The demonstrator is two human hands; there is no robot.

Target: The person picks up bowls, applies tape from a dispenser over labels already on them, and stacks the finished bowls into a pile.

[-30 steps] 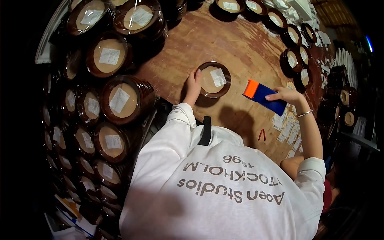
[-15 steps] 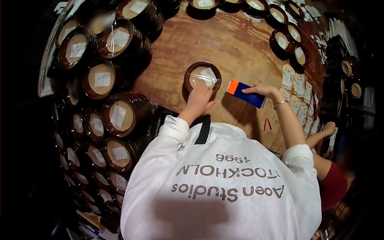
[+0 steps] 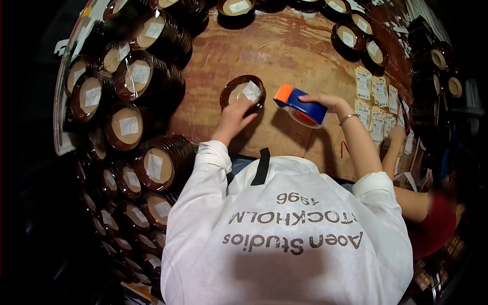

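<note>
My left hand (image 3: 235, 119) rests on the near edge of a brown round dish (image 3: 258, 84), its fingers bent over the rim and partly hiding it. A white paper label (image 3: 251, 91) lies on the dish's beige centre. To the right, my right hand (image 3: 328, 103) is closed on a blue and orange tape dispenser (image 3: 311, 111), held above the table. A roll of tape shows on the dispenser's underside. The dispenser and the dish are apart.
Stacks of labelled brown dishes (image 3: 158, 168) crowd the left side. More dishes (image 3: 348, 39) stand along the far edge. Label sheets (image 3: 378, 94) lie at the right, beside a co-worker's hand (image 3: 396, 135). A red object (image 3: 344, 149) lies near my right forearm. The wooden table (image 3: 213, 61) has scuffs.
The tape dispenser has turned, so its roll now shows. The co-worker's hand has moved onto the label sheets. The whole view has shifted somewhat.
</note>
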